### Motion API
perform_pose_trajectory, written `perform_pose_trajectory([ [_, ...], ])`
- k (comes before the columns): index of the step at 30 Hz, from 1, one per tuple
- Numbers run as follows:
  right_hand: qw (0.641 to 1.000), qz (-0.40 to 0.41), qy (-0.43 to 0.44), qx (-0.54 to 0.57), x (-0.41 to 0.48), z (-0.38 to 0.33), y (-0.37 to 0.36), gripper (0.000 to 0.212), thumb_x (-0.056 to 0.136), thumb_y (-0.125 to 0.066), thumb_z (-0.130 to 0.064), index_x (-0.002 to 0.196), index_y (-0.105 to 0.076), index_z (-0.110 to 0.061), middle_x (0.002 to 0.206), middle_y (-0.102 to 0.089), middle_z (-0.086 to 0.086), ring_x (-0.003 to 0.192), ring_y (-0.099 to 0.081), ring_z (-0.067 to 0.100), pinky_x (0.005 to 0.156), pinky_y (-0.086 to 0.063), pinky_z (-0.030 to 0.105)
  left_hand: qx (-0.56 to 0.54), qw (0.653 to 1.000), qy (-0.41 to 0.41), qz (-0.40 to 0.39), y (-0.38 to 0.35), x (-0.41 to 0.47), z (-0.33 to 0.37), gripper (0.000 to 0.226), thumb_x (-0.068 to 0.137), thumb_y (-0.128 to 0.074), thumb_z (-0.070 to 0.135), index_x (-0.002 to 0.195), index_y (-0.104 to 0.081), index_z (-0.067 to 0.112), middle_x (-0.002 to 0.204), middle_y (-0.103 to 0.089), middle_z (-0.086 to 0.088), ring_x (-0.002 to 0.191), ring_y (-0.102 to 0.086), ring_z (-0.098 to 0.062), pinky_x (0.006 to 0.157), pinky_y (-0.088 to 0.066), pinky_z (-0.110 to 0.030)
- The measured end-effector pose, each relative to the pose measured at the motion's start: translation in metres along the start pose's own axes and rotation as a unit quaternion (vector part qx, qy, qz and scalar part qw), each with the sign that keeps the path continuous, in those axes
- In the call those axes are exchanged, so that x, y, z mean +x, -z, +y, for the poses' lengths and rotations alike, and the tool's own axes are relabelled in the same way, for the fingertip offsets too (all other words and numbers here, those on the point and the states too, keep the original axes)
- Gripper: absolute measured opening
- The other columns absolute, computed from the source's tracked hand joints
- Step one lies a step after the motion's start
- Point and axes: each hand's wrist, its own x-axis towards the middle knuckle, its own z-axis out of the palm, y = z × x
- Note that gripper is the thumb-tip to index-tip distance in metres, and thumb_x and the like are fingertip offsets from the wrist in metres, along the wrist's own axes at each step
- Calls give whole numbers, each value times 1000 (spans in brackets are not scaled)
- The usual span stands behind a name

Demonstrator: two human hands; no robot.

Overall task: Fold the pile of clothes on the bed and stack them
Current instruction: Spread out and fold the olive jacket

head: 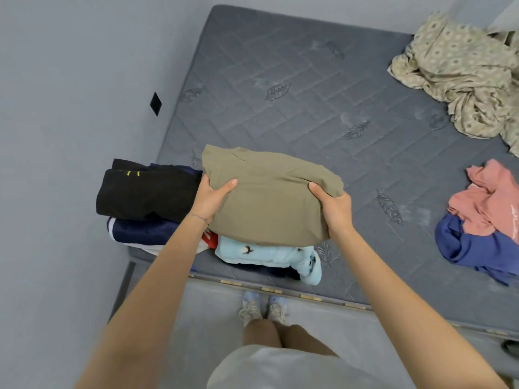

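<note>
A folded olive-tan garment (269,192) is held over the near left part of the grey mattress (295,88). My left hand (213,196) grips its left edge, thumb on top. My right hand (334,206) grips its right edge the same way. Under it lies a folded light blue garment with small birds (269,255). To the left stands a stack with a folded black piece (146,192) on a navy and white piece (140,234). Unfolded pink (488,200) and blue (471,245) clothes lie at the right.
A crumpled beige patterned sheet (460,74) fills the far right corner of the mattress. A grey wall (70,108) runs close along the bed's left side. My feet in light shoes (264,307) stand at the bed's near edge.
</note>
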Motion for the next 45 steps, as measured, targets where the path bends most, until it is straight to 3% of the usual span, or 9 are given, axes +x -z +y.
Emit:
perform_pose_trajectory([
  [5,993,-20,-84,-78,20,53,2,22,84,-77,-24,102,-66,-18,112,-69,4,103,-65,19,95,-50,36,55,997,55,20,-1,24,-56,62,80,-80,21,134,-51,9,128,-63,-5,114,-61,-19,102,-48,-41],
  [9,988,-6,-117,-103,31,74,-1,32,82,-78,-29,109,-64,-20,118,-68,5,109,-62,24,100,-48,42,129,987,89,36,2,40,-88,98,57,-81,60,139,-46,19,133,-60,1,123,-56,-21,107,-43,-44],
  [12,984,-11,-131,-123,34,75,-1,43,79,-80,-30,116,-62,-18,117,-66,3,110,-61,24,101,-47,42,144,986,77,34,2,38,-89,85,71,-83,45,141,-44,17,135,-59,0,125,-54,-21,109,-41,-42],
  [17,982,1,-131,-139,34,74,5,25,76,-83,-31,90,-62,-26,106,-69,0,103,-64,22,97,-50,40,131,989,68,20,7,36,-87,67,79,-81,30,137,-50,16,129,-63,2,119,-58,-18,106,-45,-40],
  [23,977,2,-103,-186,24,82,8,45,79,-78,-40,115,-58,-21,117,-62,-3,106,-57,17,91,-45,32,212,975,45,51,1,23,-84,96,77,-82,33,149,-23,8,146,-39,-14,133,-41,-31,111,-35,-42],
  [26,972,26,-73,-222,18,81,12,66,80,-76,-46,131,-50,-13,133,-49,6,110,-52,17,96,-44,36,306,947,-49,88,-8,11,-79,105,79,-79,35,154,-11,6,152,-20,-21,139,-25,-37,114,-23,-45],
  [32,940,7,-58,-337,3,80,31,87,86,-58,-64,154,-20,-25,159,-15,1,134,-44,30,103,-40,45,488,856,-150,80,-37,-2,-73,79,90,-59,52,152,-27,15,160,-8,-20,148,-7,-37,118,-1,-53],
  [38,883,9,44,-467,-12,73,64,78,91,-48,-64,155,-20,-28,162,-14,5,144,-22,33,112,-29,51,553,800,-233,19,-76,-21,-62,68,92,-53,55,150,-34,23,162,-11,-15,149,-6,-34,118,1,-53],
  [45,823,14,119,-555,-27,65,161,75,94,-48,-58,156,-18,-28,162,-16,8,148,-14,31,114,-23,47,569,778,-265,-14,-171,-68,-51,65,94,-49,54,151,-32,28,163,-13,-10,151,-2,-30,118,4,-53],
])
